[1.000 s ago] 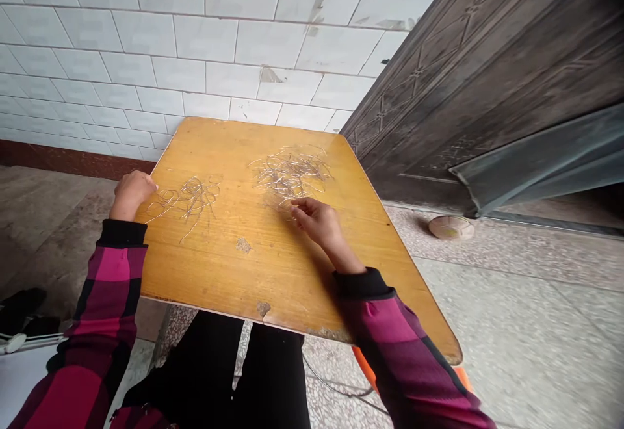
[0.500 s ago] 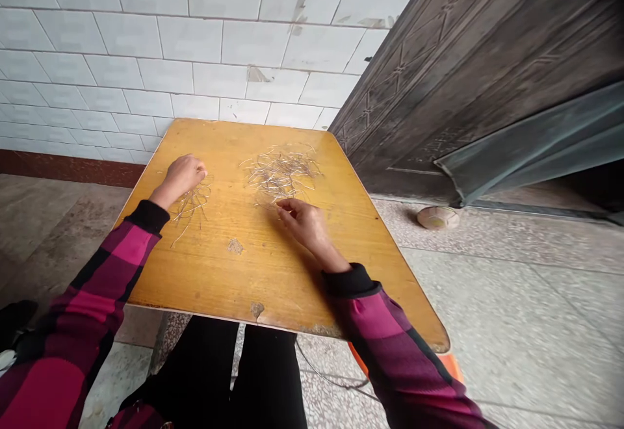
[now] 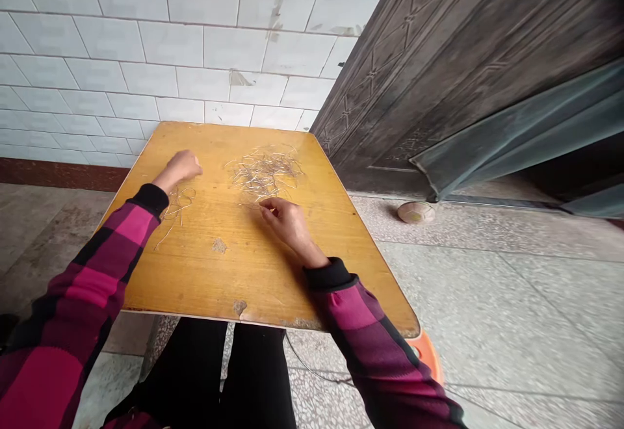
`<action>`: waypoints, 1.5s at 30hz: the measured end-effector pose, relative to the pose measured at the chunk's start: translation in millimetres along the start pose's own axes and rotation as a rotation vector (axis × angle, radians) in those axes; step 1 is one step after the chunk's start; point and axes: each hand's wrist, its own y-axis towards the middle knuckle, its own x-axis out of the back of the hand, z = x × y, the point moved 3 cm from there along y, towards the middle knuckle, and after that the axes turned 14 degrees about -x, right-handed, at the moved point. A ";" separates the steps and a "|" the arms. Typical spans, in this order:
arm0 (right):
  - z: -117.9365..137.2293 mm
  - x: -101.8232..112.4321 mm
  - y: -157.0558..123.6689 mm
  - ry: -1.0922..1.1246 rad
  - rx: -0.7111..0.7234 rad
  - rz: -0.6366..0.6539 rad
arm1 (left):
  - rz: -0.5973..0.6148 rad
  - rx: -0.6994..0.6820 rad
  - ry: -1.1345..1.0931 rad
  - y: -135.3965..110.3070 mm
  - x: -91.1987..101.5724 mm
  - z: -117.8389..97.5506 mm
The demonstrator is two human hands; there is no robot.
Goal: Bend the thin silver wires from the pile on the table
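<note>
Thin, bent wire pieces lie in a tangled heap (image 3: 266, 172) on the wooden tabletop (image 3: 234, 279). At the heap's near edge, my right hand (image 3: 288, 221) pinches thumb and forefinger together on what looks like a thin wire, which sticks out to the left of the fingertips. My left hand (image 3: 184, 166) is closed in a fist low over the table's left side; what it holds, if anything, is hidden. A smaller, looser group of wire pieces (image 3: 179, 205) lies just below that hand, beside the left cuff, partly covered by the wrist.
A white tiled wall (image 3: 180, 81) stands behind the table. To the right are a dark carved wooden panel (image 3: 390, 91), a hanging grey-green cloth (image 3: 487, 149) and a pale ball-like object (image 3: 415, 212) on the floor. Something orange (image 3: 428, 354) shows under the table's near right corner.
The whole view has shifted, so the table appears farther left. My left hand has moved slightly right and away across the table. My right hand keeps its pinch at the heap's edge.
</note>
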 end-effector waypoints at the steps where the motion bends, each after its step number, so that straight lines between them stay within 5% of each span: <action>1: 0.4 0.1 -0.3 0.004 0.007 0.001 | -0.042 0.025 0.013 -6.5 10.9 -3.3; 7: 3.6 0.2 -2.3 0.031 0.053 0.022 | -0.324 -0.081 -0.213 -45.6 62.3 -40.5; 13: 6.6 1.7 -3.4 0.088 0.066 0.052 | -0.450 -0.140 -0.422 -70.6 81.1 -71.5; 16: 8.8 1.9 -4.4 0.265 -0.019 0.138 | -0.327 -0.107 -0.698 -81.3 62.2 -84.4; 22: 28.1 -0.1 -17.6 0.900 -0.216 0.491 | 0.005 0.080 -1.097 -105.4 -20.0 -96.3; 27: 39.1 -10.7 -31.7 1.129 -0.359 0.708 | 0.048 0.108 -1.190 -113.2 -61.7 -94.1; 32: 37.0 -14.8 -35.8 1.150 -0.437 0.798 | 0.037 0.051 -1.177 -117.5 -66.9 -91.5; 37: 30.2 0.5 -30.3 0.936 -0.372 0.873 | 0.309 0.132 -1.311 -124.6 -66.8 -92.7; 40: 24.6 13.8 -23.5 0.821 -0.317 0.821 | 0.445 0.197 -1.334 -127.7 -65.0 -92.1; 45: 15.4 30.9 -13.1 0.762 -0.250 0.720 | 0.499 0.234 -1.316 -129.6 -60.5 -88.1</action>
